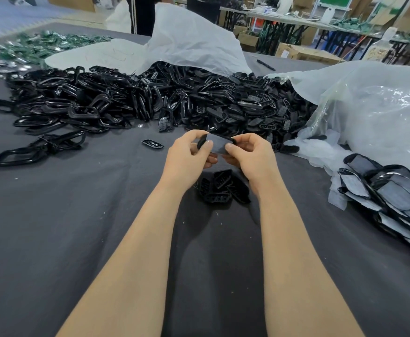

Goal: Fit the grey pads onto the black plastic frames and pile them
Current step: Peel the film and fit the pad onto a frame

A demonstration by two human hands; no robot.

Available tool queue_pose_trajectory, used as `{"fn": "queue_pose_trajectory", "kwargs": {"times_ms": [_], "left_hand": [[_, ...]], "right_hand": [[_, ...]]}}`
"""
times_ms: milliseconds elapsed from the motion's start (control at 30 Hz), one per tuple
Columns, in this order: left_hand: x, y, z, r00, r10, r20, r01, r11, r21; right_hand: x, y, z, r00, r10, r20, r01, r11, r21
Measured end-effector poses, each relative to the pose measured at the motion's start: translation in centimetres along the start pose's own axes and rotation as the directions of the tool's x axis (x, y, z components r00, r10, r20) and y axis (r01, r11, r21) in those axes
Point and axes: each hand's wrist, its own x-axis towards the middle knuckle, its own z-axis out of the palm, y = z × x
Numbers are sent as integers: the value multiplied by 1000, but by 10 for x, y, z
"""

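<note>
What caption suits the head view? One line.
Left hand and right hand hold a grey pad against a black frame; finished pile at right.

pad (218, 144): grey | frames (101, 98): glossy black | cloth (77, 227): dark grey | bags (194, 40): white

left hand (187, 154) + right hand (248, 155) | pinch grey pad (217, 144) on black frame (202, 143)

premises: a factory assembly workshop. a large work table (53, 227) under dark grey cloth carries a bulk heap of black plastic frames (101, 98), green parts (41, 45) and plastic sacks (381, 113). behind stand folding trestle tables (284, 23), cardboard cartons (301, 53) and a standing person (142, 15).
</note>
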Motion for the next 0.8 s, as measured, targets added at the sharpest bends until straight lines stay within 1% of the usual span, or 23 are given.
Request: {"fn": "queue_pose_trajectory", "kwargs": {"times_ms": [100, 267, 467, 567, 633, 700, 800], "left_hand": [[1, -1, -1, 1000, 10, 1, -10, 999, 39], [-1, 0, -1, 1000, 7, -4, -6, 999, 46], [0, 0, -1, 1000, -20, -12, 20, 997, 70], [1, -1, -1, 998, -49, -33, 51, 997, 55], [1, -2, -1, 996, -66, -53, 68, 997, 44], [1, -2, -1, 996, -71, -62, 73, 996, 43], [0, -2, 0, 996, -63, -55, 66, 997, 50]], "right_hand": [[0, -1, 0, 1000, 19, 6, -20, 999, 26], [0, 0, 2, 998, 59, 4, -59, 998, 27], [1, 2, 4, 1000, 14, -18, -15, 997, -69], [0, 2, 5, 1000, 22, -9, -23, 999, -38], [-1, 1, 5, 998, 42, 35, -42, 999, 4], [-1, 2, 6, 997, 42, 65, -42, 999, -5], [-2, 2, 7, 999, 22, 44, -20, 999, -37]]}}
